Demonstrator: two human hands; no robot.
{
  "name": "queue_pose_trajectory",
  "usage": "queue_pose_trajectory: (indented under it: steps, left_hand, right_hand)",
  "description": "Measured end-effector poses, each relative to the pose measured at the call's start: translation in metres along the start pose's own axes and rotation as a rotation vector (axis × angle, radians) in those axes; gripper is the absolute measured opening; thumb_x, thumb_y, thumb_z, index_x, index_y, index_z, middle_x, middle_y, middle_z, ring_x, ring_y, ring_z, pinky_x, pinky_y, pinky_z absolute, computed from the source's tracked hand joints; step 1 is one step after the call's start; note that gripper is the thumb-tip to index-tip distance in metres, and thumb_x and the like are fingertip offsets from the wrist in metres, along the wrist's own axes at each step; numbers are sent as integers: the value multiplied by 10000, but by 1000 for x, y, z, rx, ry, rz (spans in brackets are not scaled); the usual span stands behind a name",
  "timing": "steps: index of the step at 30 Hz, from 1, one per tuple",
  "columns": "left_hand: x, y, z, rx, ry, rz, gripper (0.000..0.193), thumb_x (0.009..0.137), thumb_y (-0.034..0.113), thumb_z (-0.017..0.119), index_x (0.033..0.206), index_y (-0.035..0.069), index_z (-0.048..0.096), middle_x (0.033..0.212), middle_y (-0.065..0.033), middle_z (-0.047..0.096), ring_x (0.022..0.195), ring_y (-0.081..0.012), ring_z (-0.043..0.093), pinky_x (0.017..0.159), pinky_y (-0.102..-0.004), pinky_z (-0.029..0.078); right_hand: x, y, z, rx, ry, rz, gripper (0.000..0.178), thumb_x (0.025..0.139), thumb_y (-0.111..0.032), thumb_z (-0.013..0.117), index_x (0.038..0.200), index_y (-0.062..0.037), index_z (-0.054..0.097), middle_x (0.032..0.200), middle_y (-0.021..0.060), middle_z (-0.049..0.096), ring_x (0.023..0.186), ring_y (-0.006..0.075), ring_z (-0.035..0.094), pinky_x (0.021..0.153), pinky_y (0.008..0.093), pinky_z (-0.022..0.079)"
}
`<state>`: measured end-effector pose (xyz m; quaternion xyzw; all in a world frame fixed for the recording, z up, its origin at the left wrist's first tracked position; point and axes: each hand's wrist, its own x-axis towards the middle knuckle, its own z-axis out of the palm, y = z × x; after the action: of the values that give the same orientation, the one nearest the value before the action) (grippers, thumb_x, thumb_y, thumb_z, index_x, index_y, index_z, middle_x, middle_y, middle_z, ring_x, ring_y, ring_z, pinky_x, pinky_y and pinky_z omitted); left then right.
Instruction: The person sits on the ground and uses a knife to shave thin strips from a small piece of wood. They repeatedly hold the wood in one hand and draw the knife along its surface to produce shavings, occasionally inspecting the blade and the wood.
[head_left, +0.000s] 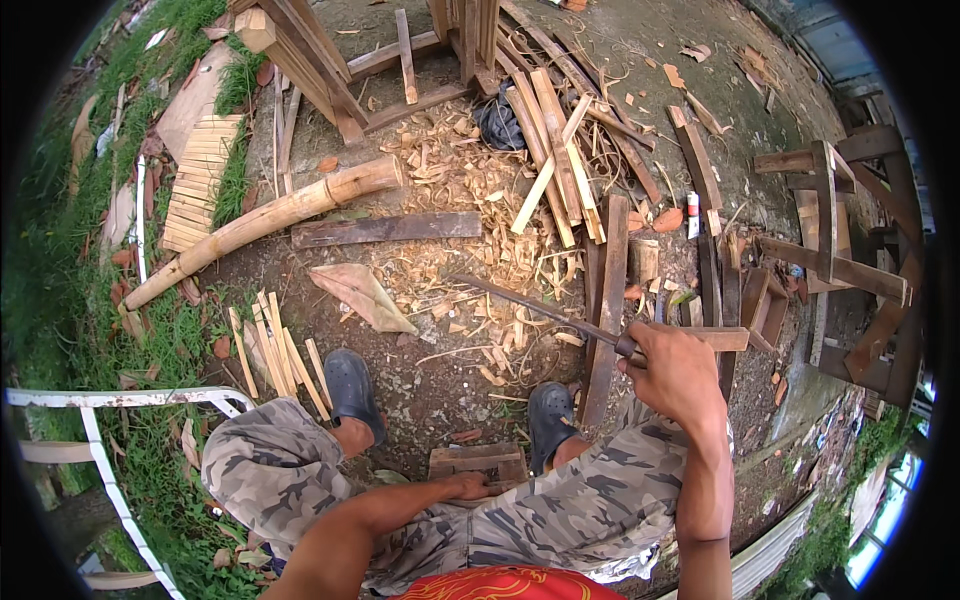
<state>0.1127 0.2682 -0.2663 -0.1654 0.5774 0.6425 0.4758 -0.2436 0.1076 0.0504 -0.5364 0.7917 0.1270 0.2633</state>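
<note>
My right hand (672, 372) is closed round the handle of a long, narrow-bladed knife (535, 312). Its dark blade points up and to the left, above the ground strewn with wood shavings (440, 190). Between my legs, my left hand (466, 487) is low, its fingers curled at the near edge of a brown wooden block (478, 461); part of its grip is hidden. Just beyond the knife hand lies a long dark plank (606, 330), and a shorter piece of wood (722, 339) shows behind my knuckles.
Split sticks (283, 345) lie by my left foot. A thick bamboo pole (270, 225) crosses the left side near a dark board (390, 229). Strips of wood (555, 150) are piled ahead. Wooden frames stand at the top and the right (835, 225); a white metal frame (120, 397) is at left.
</note>
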Motion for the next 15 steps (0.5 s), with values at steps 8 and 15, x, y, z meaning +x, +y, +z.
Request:
queue_pose_trajectory:
  steps: [8, 15]
  left_hand:
    - [-60, 29, -112, 22, 137, -92, 1059, 849, 885, 308, 1455, 37, 496, 1495, -241, 464, 1383, -403, 442, 1159, -477, 338]
    - [-94, 53, -266, 333, 223, -86, 945, 911, 805, 304, 1494, 75, 449, 1563, -177, 401, 1433, -373, 384, 1193, -468, 293]
  right_hand:
    - [29, 33, -33, 105, 84, 149, 261, 829, -269, 747, 987, -73, 675, 877, 188, 716, 879, 400, 686, 752, 504, 525]
    - [72, 66, -23, 131, 104, 177, 346, 797, -297, 724, 1085, -105, 711, 989, 201, 731, 974, 383, 693, 834, 481, 545]
